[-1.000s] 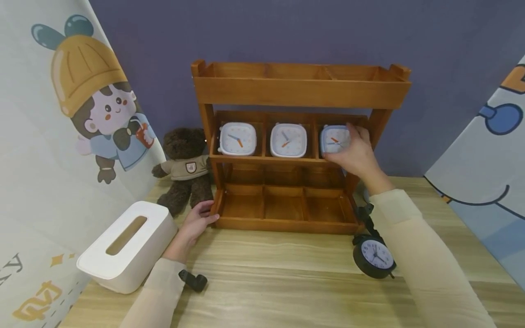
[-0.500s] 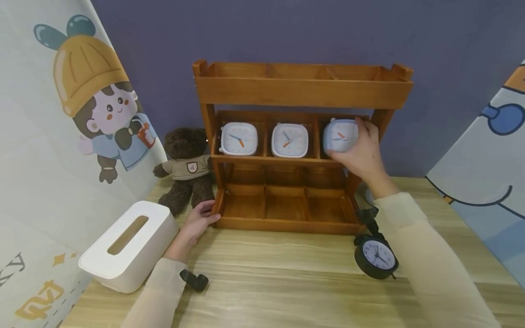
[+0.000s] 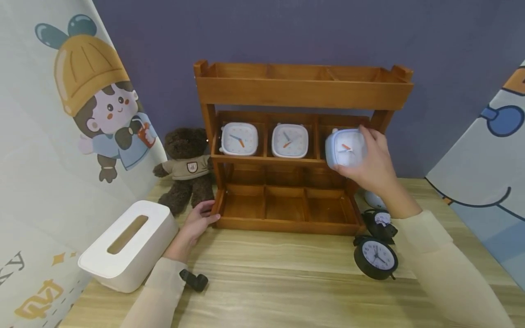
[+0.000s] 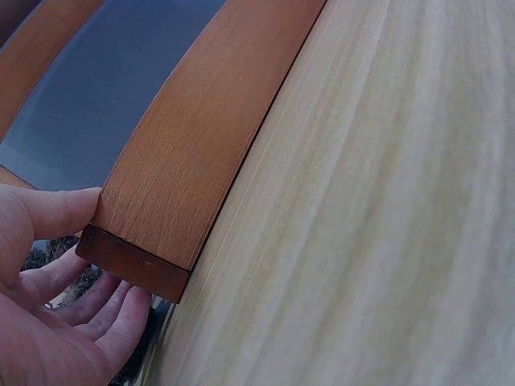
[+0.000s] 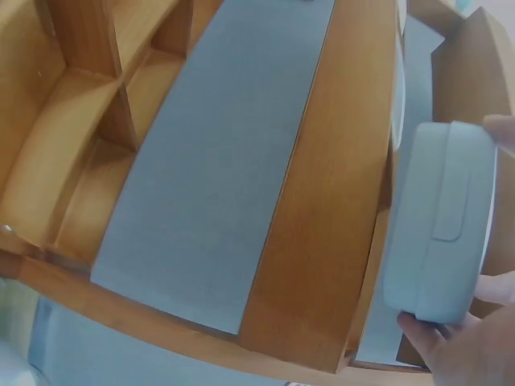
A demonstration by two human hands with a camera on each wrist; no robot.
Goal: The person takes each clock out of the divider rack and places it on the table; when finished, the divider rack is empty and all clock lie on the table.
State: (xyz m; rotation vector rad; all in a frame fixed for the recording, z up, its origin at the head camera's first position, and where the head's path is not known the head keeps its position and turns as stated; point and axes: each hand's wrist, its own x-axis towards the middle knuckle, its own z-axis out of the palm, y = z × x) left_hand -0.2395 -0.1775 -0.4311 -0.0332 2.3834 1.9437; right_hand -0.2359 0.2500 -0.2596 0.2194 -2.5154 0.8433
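Observation:
My right hand (image 3: 375, 161) grips a white-and-blue square alarm clock (image 3: 346, 148) in front of the right compartment of the middle tier. In the right wrist view the clock's pale blue side (image 5: 442, 221) shows between thumb and fingers. My left hand (image 3: 199, 222) holds the lower left front corner of a brown wooden shelf (image 3: 287, 224). The left wrist view has its thumb (image 4: 68, 211) at the top of the front board (image 4: 173, 185) and the fingers around its end. Two similar white clocks, one at left (image 3: 239, 139) and one in the centre (image 3: 290, 140), sit in the middle tier.
A black round alarm clock (image 3: 376, 258) stands right of the shelf, with another black item (image 3: 379, 223) and a pale rounded object (image 3: 374, 199) behind it. At left are a white tissue box (image 3: 131, 246) and a brown teddy bear (image 3: 186, 171).
My right hand has drawn the square clock out of its compartment, towards me and slightly right and down. The left hand has stayed at the shelf's corner.

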